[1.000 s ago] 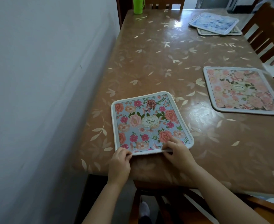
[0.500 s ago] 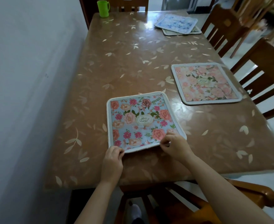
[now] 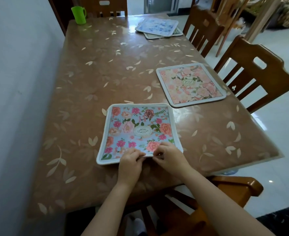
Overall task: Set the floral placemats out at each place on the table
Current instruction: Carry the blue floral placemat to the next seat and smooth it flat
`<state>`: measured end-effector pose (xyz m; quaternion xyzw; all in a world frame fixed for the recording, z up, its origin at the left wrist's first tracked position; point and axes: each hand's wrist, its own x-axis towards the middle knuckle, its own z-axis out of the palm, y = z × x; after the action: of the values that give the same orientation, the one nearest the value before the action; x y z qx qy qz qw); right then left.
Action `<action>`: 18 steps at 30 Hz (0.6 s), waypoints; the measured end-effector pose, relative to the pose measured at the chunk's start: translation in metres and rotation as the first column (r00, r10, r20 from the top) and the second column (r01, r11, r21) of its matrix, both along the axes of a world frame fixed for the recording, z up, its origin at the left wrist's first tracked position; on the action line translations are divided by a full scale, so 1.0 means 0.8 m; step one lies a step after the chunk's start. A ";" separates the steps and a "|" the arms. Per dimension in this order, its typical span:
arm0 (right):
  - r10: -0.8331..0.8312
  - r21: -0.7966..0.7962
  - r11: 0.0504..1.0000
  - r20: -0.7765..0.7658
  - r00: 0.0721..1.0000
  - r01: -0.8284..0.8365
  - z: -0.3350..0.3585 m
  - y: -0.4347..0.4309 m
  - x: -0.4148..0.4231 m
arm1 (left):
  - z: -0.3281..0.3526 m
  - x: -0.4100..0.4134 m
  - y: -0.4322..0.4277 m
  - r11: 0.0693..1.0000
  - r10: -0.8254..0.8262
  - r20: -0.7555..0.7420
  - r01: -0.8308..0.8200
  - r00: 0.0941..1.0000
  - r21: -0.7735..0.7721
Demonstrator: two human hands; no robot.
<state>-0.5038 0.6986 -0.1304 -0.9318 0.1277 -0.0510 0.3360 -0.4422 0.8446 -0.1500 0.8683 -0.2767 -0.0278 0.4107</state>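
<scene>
Two hands share one mat: the left hand (image 3: 129, 165) and the right hand (image 3: 170, 157) both have their fingers curled in a pinch on the near border of the blue floral placemat (image 3: 140, 132). They sit close together toward its right half and grasp nothing else. The mat lies flat on the table (image 3: 97, 74) just inside the near edge, in front of the near chair (image 3: 234, 186) drawn up at that end. A two-handed pinch on one border looks meant for squaring the mat to the table's edge, not for lifting it, since the rest of it rests on the cloth. A pink floral placemat (image 3: 190, 84) lies along the right edge, well apart from the blue one and facing a wooden chair (image 3: 252, 72), so that place reads as set. Near the far right corner a skewed stack of mats (image 3: 157, 26) lies with a blue one on top, presumably for places not yet laid. A green cup (image 3: 79, 14) stands at the far left corner beside the wall (image 3: 12, 99), which runs along the left edge and probably rules out seats there. The chair backs on the right are the likeliest hindrance to reaching the stack.
</scene>
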 end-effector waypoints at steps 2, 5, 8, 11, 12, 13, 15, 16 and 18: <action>0.035 -0.030 0.999 -0.027 0.999 -0.036 -0.003 -0.006 -0.008 | -0.003 0.003 0.010 0.999 0.034 -0.058 -0.035 0.998 -0.022; 0.019 -0.008 1.000 -0.033 0.999 -0.019 -0.005 -0.017 -0.016 | -0.006 0.011 0.029 0.998 0.052 -0.103 -0.056 0.993 -0.040; 0.002 0.049 0.999 0.017 1.000 -0.003 -0.002 -0.017 -0.016 | -0.007 0.020 0.049 0.989 0.134 -0.133 -0.142 0.982 -0.050; 0.047 0.064 0.997 0.081 0.996 -0.052 0.001 -0.002 -0.009 | -0.005 0.030 0.071 0.967 0.239 -0.150 -0.249 0.959 -0.051; 0.060 0.066 0.996 0.092 0.994 -0.066 0.002 0.006 -0.005 | -0.004 0.033 0.078 0.965 0.250 -0.141 -0.258 0.958 -0.044; 0.071 0.067 0.995 0.101 0.992 -0.078 0.002 0.014 0.000 | -0.003 0.035 0.087 0.966 0.251 -0.129 -0.256 0.959 -0.031; 0.092 0.069 0.993 0.110 0.990 -0.100 0.003 0.031 0.011 | -0.001 0.035 0.103 0.972 0.235 -0.103 -0.234 0.967 0.018; 0.109 0.071 0.991 0.104 0.989 -0.117 0.003 0.039 0.017 | 0.000 0.034 0.110 0.975 0.222 -0.085 -0.218 0.971 0.051; 0.158 0.074 0.984 0.084 0.984 -0.164 0.002 0.057 0.027 | 0.002 0.027 0.121 0.977 0.196 -0.058 -0.189 0.979 0.096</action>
<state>-0.4823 0.7445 -0.1289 -0.9221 0.0406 -0.0546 0.3809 -0.4206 0.9411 -0.1483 0.9073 -0.1758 -0.0296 0.3809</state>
